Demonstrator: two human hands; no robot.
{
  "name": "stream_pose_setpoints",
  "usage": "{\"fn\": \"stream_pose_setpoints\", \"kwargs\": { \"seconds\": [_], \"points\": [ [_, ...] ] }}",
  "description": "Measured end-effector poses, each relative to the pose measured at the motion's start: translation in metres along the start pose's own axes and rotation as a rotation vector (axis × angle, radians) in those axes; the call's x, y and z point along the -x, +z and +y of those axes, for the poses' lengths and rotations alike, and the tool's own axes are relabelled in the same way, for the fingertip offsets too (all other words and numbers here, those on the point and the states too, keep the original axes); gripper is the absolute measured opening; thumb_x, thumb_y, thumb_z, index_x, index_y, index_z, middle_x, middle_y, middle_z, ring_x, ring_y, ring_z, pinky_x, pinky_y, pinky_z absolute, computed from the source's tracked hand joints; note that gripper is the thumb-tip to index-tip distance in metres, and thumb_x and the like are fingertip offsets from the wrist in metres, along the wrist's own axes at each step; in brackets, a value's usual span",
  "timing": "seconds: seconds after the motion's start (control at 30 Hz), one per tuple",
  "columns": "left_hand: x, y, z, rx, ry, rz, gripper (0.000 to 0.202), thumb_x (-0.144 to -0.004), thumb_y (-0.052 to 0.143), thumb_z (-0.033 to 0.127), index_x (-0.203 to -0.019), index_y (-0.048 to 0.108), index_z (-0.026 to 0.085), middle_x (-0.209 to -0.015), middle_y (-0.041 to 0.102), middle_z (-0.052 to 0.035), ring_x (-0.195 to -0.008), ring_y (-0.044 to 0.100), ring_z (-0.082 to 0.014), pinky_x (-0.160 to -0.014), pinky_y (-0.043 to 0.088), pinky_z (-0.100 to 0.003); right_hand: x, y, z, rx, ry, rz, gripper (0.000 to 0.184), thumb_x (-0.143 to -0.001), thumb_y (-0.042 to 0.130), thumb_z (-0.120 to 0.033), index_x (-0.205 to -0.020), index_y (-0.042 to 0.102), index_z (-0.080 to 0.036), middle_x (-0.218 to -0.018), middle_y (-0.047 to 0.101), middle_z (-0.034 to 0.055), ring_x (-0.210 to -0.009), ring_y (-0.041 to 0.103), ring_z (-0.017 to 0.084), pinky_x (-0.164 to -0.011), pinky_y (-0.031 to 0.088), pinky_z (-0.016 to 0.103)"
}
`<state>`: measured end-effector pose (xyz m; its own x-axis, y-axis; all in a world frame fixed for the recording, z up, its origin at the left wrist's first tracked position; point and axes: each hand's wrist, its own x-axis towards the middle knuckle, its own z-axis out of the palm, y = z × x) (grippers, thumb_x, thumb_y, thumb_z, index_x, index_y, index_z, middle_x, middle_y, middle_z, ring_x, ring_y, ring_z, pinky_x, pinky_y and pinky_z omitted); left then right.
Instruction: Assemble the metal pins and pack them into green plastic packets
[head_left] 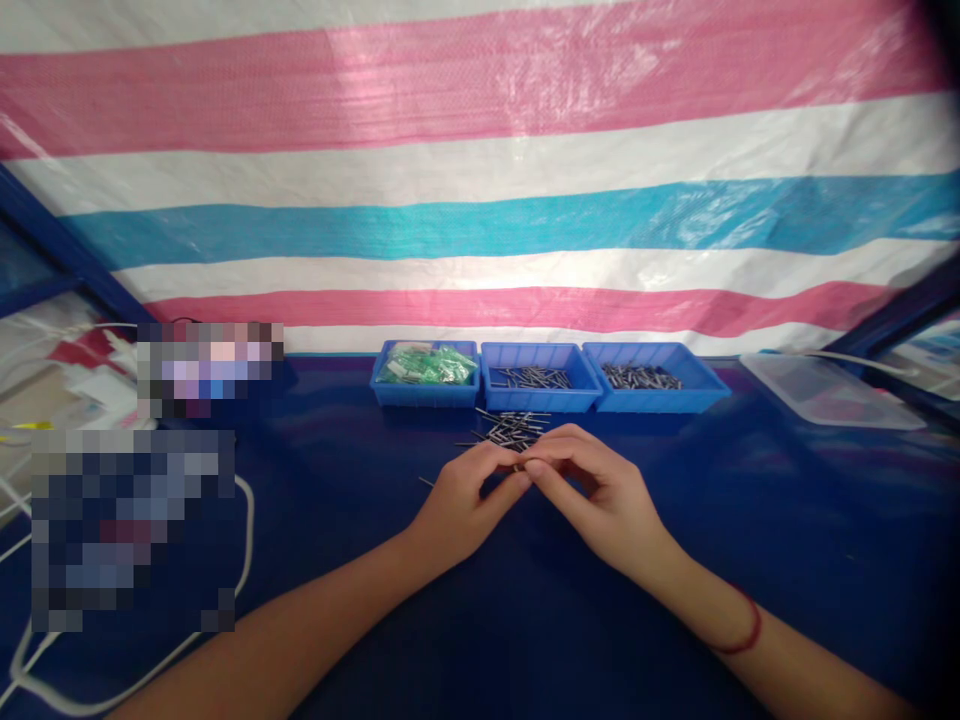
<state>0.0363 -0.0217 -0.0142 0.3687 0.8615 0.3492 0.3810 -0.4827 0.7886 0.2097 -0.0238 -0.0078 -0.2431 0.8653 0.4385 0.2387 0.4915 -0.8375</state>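
Note:
My left hand (469, 495) and my right hand (604, 490) meet over the middle of the table, thumbs and forefingers closed. A small brass-coloured piece (517, 468) shows between the fingertips of both hands. Most of it is hidden, so its kind is unclear. Just beyond the fingers lies a loose pile of thin dark and silvery metal pins (511, 430). One single pin (426, 481) lies apart from the pile, left of my left hand.
Three blue bins stand in a row behind the pile: the left bin (427, 396) with green-and-clear plastic bags, the middle bin (541, 400) with long pins, the right bin (664, 400) with shorter ones. A clear plastic lid (832, 390) lies right. A white cable (247, 540) loops left.

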Motion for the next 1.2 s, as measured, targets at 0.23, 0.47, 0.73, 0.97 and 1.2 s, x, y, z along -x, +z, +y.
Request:
{"fn": "stream_pose_setpoints", "kwargs": {
  "seconds": [0.23,0.47,0.73,0.97,1.2],
  "points": [
    [0.000,-0.002,0.000,0.037,-0.054,0.128,0.012,-0.088,0.057,0.027,-0.087,0.063,0.017,-0.085,0.066,-0.0031,-0.081,0.062,-0.0153,-0.075,0.048,-0.026,-0.003,-0.003,0.004,0.109,-0.020,-0.054,0.011,-0.090,0.054,-0.024,-0.094,0.064,-0.022,-0.091,0.061,0.0065,-0.078,0.059,0.017,-0.066,0.048,0.030],
    [-0.001,-0.008,-0.001,-0.074,-0.014,0.142,0.013,-0.088,0.058,0.028,-0.083,0.060,0.016,-0.078,0.064,-0.0008,-0.074,0.060,-0.0134,-0.070,0.047,-0.025,-0.006,-0.001,0.007,0.057,0.078,-0.151,0.018,-0.092,0.050,-0.030,-0.084,0.062,-0.019,-0.078,0.059,0.0034,-0.070,0.055,0.014,-0.064,0.044,0.028],
    [-0.012,-0.044,0.003,-0.674,0.428,-0.218,0.024,-0.093,0.050,0.037,-0.093,0.064,0.018,-0.088,0.067,-0.0047,-0.081,0.059,-0.0173,-0.074,0.041,-0.031,-0.032,-0.038,0.040,-0.354,0.406,0.486,0.023,-0.079,0.065,-0.040,-0.082,0.065,-0.017,-0.061,0.051,-0.0029,-0.050,0.045,0.007,-0.045,0.037,0.020],
    [-0.015,-0.059,0.001,-0.694,0.348,-0.446,0.024,-0.087,0.056,0.039,-0.097,0.064,0.018,-0.102,0.063,-0.0077,-0.094,0.057,-0.0215,-0.085,0.042,-0.034,-0.045,-0.068,0.054,-0.525,0.548,0.709,0.023,-0.068,0.072,-0.033,-0.083,0.065,-0.016,-0.060,0.051,-0.0047,-0.045,0.043,0.005,-0.039,0.038,0.015],
    [-0.018,-0.070,-0.013,-0.598,0.226,-0.517,0.023,-0.086,0.060,0.036,-0.099,0.066,0.019,-0.102,0.063,-0.0079,-0.091,0.058,-0.0205,-0.083,0.044,-0.032,-0.042,-0.058,0.041,-0.583,0.573,0.708,0.024,-0.072,0.064,-0.034,-0.089,0.062,-0.018,-0.059,0.053,-0.0050,-0.041,0.042,0.006,-0.036,0.036,0.018]
  ]
}}
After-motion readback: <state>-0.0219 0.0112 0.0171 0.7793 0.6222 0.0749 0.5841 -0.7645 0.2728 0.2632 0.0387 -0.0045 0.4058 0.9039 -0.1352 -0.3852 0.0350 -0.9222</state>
